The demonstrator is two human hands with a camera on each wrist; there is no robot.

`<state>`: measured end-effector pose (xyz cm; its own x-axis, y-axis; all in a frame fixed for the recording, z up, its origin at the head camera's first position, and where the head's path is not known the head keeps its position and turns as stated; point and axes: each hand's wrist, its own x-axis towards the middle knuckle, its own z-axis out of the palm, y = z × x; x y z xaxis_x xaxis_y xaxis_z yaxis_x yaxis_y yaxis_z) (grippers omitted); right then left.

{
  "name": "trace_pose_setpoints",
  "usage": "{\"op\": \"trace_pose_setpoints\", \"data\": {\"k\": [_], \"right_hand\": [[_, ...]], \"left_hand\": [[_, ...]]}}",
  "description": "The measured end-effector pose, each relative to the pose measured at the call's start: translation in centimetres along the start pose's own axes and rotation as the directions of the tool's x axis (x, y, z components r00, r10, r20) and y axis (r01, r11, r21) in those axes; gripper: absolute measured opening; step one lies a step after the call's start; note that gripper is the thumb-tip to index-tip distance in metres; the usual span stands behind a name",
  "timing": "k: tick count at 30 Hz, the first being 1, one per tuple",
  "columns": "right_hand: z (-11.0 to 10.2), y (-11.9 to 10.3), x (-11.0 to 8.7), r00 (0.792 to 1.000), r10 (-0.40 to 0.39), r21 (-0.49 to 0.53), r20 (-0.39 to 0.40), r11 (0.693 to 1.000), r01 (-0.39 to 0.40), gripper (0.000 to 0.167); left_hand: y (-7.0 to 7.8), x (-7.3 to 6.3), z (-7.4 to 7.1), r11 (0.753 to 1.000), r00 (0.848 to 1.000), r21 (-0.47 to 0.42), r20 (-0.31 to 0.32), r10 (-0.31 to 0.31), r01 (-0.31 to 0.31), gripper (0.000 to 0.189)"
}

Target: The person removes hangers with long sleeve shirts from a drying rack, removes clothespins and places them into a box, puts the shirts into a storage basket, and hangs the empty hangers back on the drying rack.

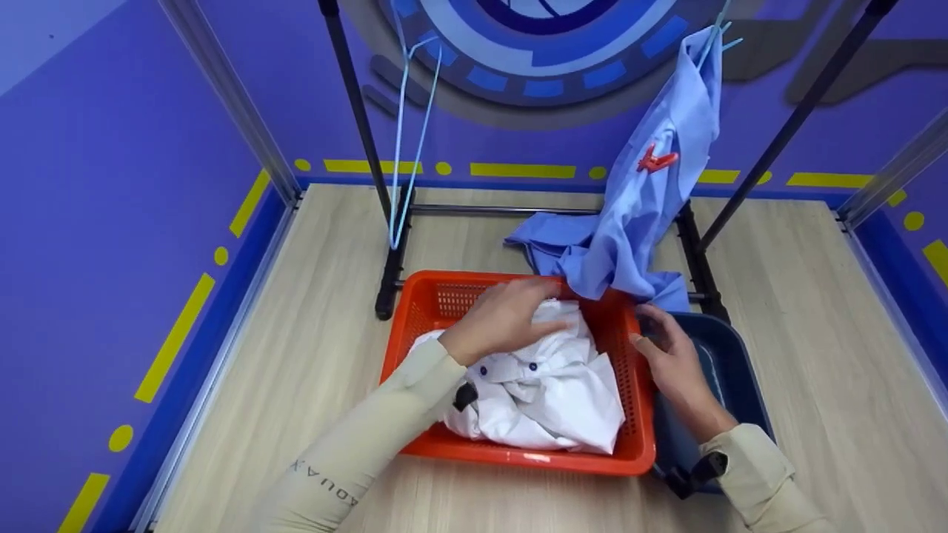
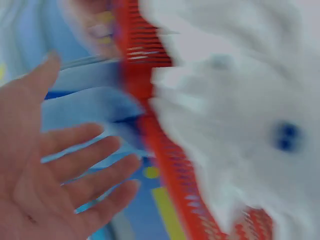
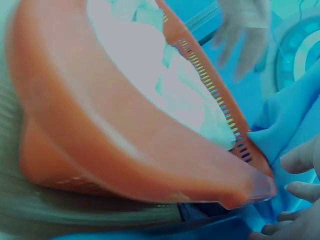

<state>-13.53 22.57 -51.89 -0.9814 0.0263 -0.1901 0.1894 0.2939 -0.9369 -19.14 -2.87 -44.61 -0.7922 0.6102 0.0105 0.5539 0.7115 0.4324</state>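
Observation:
My left hand hovers over the red plastic basket, its fingers extended and apart. In the left wrist view the left hand's palm faces the camera with nothing in it. Inside the basket lies a crumpled white garment with dark buttons. My right hand is at the basket's right rim, thumb close to the edge and fingers loosely bent. The right wrist view shows the right hand's fingers spread beside the basket's corner, in front of a blue garment. That garment hangs from a hanger, its lower end reaching the basket's rear rim.
A red clothespin is clipped to the blue garment. Another light-blue hanger hangs at left on a rack with black posts. A dark blue basin stands right of the basket, partly under it. Purple panels enclose the wooden surface.

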Motion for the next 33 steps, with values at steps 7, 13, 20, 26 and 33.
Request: {"op": "trace_pose_setpoints", "data": {"k": [7,13,20,26,33], "right_hand": [[-0.2,-0.3,-1.1,0.998,0.051,0.051,0.035,0.997,-0.053,0.055],[0.4,-0.1,-1.6,0.999,0.035,0.039,0.018,0.999,-0.036,0.054],[1.0,0.4,-2.0,0.999,0.038,0.041,0.02,0.998,-0.038,0.059],[1.2,0.8,-2.2,0.997,0.074,-0.004,0.028,0.997,-0.074,0.071],[1.8,1.4,-2.2,0.998,0.061,-0.021,0.019,0.998,-0.061,0.076]], "left_hand": [[2.8,1.0,-3.9,0.954,0.949,-0.3,-0.301,-0.098,0.003,0.056],[4.8,2.0,-5.5,0.927,0.935,-0.374,-0.334,-0.117,-0.017,0.061],[6.1,4.1,-6.5,0.927,0.95,-0.374,-0.277,-0.145,0.032,0.064],[6.9,6.0,-7.2,0.896,0.959,-0.435,-0.208,-0.192,0.085,0.064],[7.8,8.0,-7.6,0.886,0.966,-0.447,-0.148,-0.211,0.125,0.061]]}}
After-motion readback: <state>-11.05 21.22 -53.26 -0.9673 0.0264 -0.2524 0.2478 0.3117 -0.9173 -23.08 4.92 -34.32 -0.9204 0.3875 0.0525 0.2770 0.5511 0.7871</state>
